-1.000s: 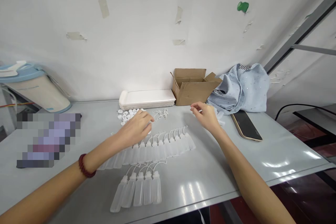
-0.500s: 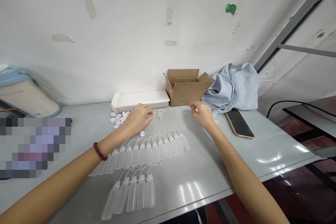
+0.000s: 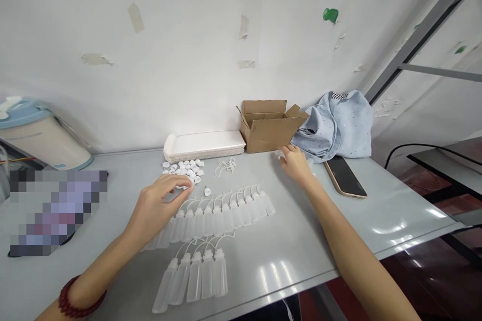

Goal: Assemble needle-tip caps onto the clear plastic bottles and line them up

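Note:
My left hand [image 3: 160, 203] is by a pile of small white caps [image 3: 188, 166], its thumb and index fingertips brought together at the pile's near edge. Whatever is between them is too small to make out. Past a single loose cap [image 3: 207, 191] lies a small heap of white cords [image 3: 226, 164]. My right hand [image 3: 295, 164] has its fingers curled over some clear plastic pieces [image 3: 278, 153] in front of the cardboard box; its grip is partly hidden. Translucent bottles with thin white loops lie in a rear row [image 3: 233, 212] and a shorter front row [image 3: 195, 278].
A stack of white sleeves [image 3: 205, 144] and an open cardboard box [image 3: 269, 133] stand against the wall. To the right are a light blue cloth bag [image 3: 339, 125] and a phone [image 3: 345, 176]. A cream and blue jug [image 3: 48, 135] stands at the left beside a pixelated item [image 3: 60, 210].
My left hand has moved left and nearer, from beside the cords to the caps, uncovering the cords. My right hand has moved slightly, staying at the clear pieces.

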`<state>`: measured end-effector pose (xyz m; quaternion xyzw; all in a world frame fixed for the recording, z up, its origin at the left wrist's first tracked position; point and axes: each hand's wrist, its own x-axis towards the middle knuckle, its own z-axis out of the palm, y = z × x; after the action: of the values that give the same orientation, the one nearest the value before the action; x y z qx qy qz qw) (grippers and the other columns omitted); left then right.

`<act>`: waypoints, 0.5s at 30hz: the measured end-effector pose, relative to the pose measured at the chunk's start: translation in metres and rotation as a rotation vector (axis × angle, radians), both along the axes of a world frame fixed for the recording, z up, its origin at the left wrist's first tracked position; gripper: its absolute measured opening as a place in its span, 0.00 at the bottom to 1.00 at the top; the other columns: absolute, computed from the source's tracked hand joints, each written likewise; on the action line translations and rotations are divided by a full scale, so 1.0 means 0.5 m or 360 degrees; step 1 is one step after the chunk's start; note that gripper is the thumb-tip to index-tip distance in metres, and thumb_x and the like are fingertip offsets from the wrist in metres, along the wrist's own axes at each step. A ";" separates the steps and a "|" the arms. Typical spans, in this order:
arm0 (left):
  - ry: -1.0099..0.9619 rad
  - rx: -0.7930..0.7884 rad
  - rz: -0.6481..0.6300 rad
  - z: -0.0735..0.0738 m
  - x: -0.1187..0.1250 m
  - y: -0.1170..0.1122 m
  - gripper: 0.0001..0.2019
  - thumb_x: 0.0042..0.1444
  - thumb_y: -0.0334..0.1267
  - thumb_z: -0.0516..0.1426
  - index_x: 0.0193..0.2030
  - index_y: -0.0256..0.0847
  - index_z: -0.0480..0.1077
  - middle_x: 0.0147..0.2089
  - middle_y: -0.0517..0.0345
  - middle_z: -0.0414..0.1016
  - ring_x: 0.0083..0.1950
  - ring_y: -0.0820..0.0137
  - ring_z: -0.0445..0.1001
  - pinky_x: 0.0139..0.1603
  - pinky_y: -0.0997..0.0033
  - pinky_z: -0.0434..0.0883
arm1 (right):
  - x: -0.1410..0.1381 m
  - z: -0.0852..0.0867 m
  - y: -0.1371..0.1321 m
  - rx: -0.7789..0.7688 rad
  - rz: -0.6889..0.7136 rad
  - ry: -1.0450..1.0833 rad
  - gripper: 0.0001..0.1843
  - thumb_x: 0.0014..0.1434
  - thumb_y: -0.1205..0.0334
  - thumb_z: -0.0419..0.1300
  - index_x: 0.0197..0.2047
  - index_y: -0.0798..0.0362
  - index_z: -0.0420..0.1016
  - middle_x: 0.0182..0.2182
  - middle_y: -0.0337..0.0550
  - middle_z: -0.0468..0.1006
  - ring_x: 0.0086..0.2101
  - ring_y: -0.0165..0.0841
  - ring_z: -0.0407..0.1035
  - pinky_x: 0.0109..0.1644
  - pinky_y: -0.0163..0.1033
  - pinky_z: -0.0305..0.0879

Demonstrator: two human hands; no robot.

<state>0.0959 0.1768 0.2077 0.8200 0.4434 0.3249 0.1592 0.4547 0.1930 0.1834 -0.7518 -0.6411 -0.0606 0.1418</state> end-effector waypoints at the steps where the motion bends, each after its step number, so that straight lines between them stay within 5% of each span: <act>1: -0.0009 0.0036 -0.0008 -0.003 -0.001 -0.004 0.08 0.59 0.43 0.54 0.34 0.44 0.72 0.38 0.57 0.77 0.40 0.64 0.72 0.35 0.69 0.69 | -0.002 -0.001 0.000 -0.0018 -0.0007 -0.0023 0.20 0.56 0.74 0.51 0.52 0.58 0.71 0.50 0.56 0.73 0.50 0.48 0.64 0.47 0.46 0.60; 9: -0.0041 0.0291 -0.0200 -0.011 0.005 -0.024 0.06 0.61 0.37 0.53 0.36 0.40 0.71 0.36 0.55 0.76 0.41 0.66 0.72 0.40 0.68 0.71 | -0.007 -0.001 -0.002 -0.0069 -0.0206 -0.0067 0.22 0.55 0.67 0.53 0.53 0.61 0.69 0.48 0.62 0.70 0.48 0.53 0.65 0.46 0.51 0.59; 15: -0.0063 0.0436 -0.0206 -0.008 0.006 -0.027 0.05 0.60 0.32 0.54 0.36 0.39 0.70 0.34 0.56 0.76 0.39 0.68 0.72 0.39 0.69 0.71 | -0.011 -0.006 -0.003 -0.0101 -0.0063 -0.0004 0.20 0.52 0.68 0.54 0.49 0.57 0.73 0.47 0.54 0.74 0.45 0.46 0.69 0.44 0.45 0.60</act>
<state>0.0992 0.1632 0.2034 0.8544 0.3379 0.3874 0.0751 0.4494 0.1918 0.1805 -0.7683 -0.6280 -0.0438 0.1159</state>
